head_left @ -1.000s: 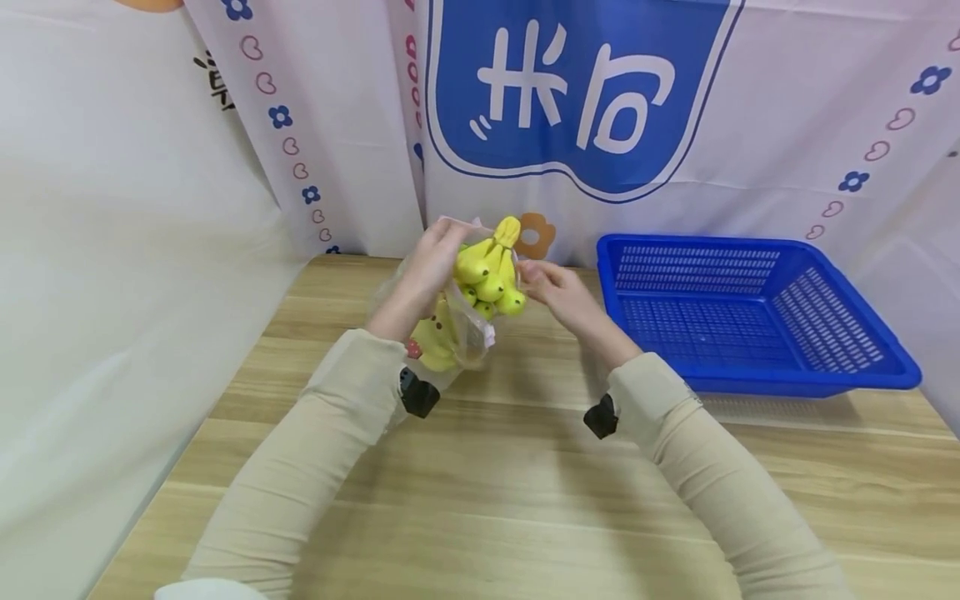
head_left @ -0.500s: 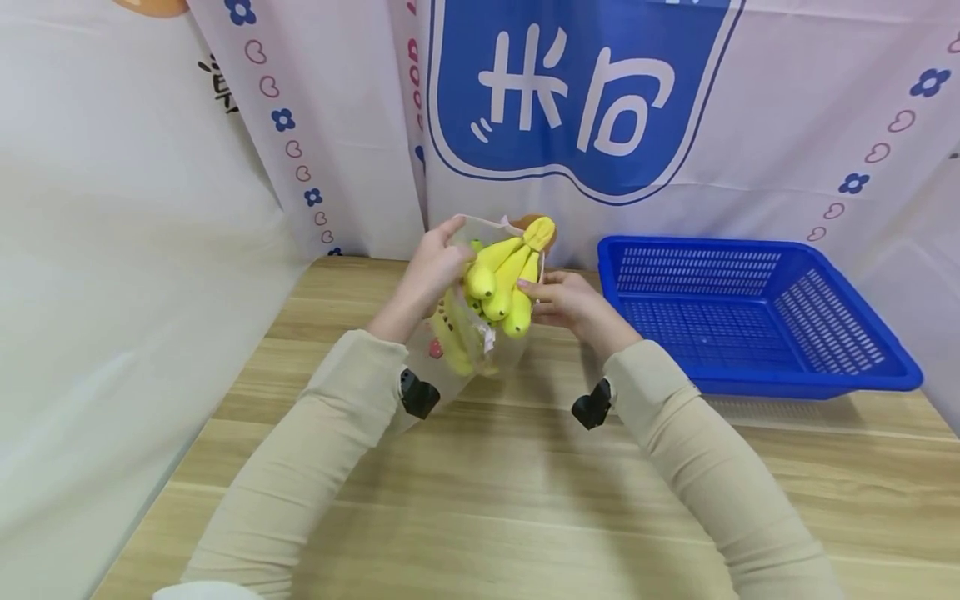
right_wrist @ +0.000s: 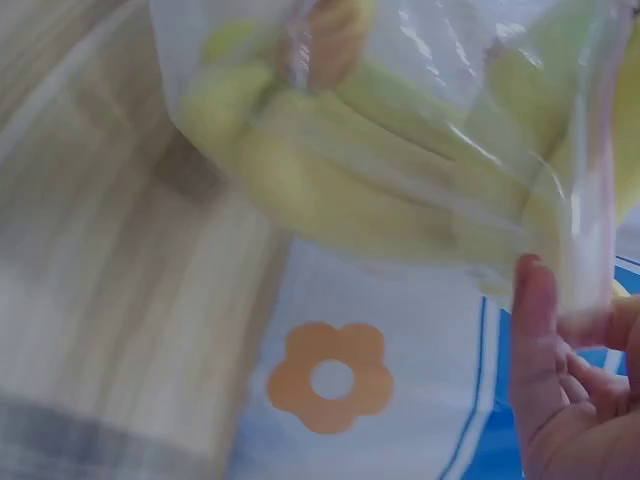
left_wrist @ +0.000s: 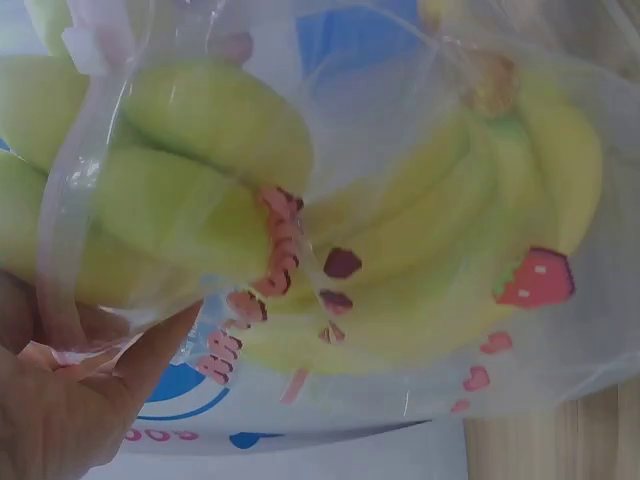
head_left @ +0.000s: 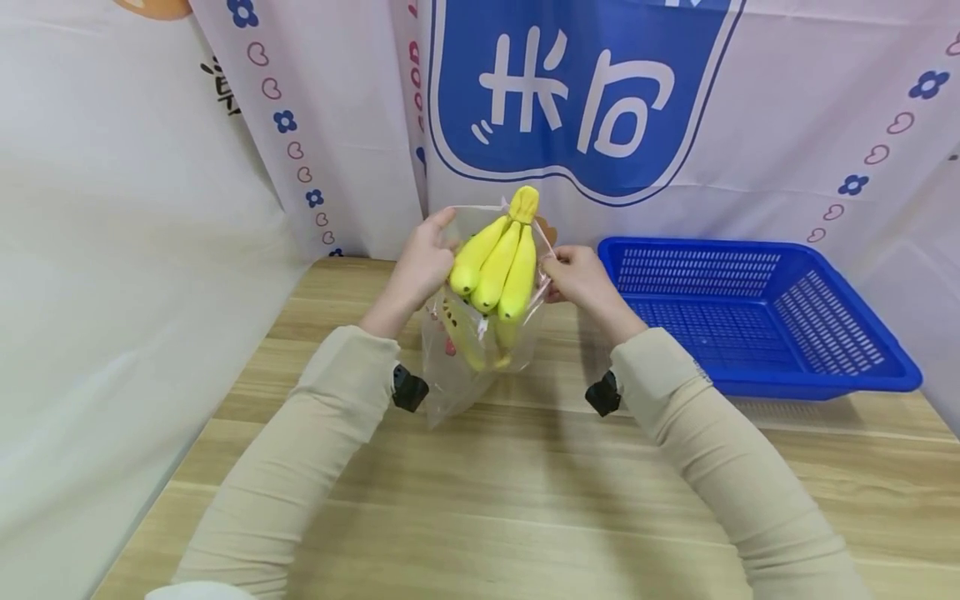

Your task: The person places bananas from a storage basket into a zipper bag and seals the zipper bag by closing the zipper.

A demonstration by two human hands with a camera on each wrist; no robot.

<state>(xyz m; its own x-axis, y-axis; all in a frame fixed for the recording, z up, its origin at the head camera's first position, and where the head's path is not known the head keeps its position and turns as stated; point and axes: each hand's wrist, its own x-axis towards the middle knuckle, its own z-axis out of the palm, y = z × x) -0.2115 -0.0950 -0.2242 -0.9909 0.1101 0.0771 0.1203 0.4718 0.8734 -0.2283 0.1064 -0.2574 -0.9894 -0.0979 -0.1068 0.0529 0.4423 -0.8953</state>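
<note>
Banana bunch (head_left: 495, 268) sits in the mouth of a clear printed bag (head_left: 450, 392) near the table's (head_left: 465, 508) far edge, left hand (head_left: 420, 262) and right hand (head_left: 583, 279) pinching its rim, best spread wide.

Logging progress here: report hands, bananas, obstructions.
Left hand and right hand gripping rim of clear bag. Yellow banana bunch at its mouth, more bananas inside. Blue basket off right, not between hands.

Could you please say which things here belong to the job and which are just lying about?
Job:
clear printed plastic bag, gripped by left hand and right hand
yellow banana bunches, at its mouth and inside

Apparently aside:
blue perforated plastic basket
white printed cloth
</note>
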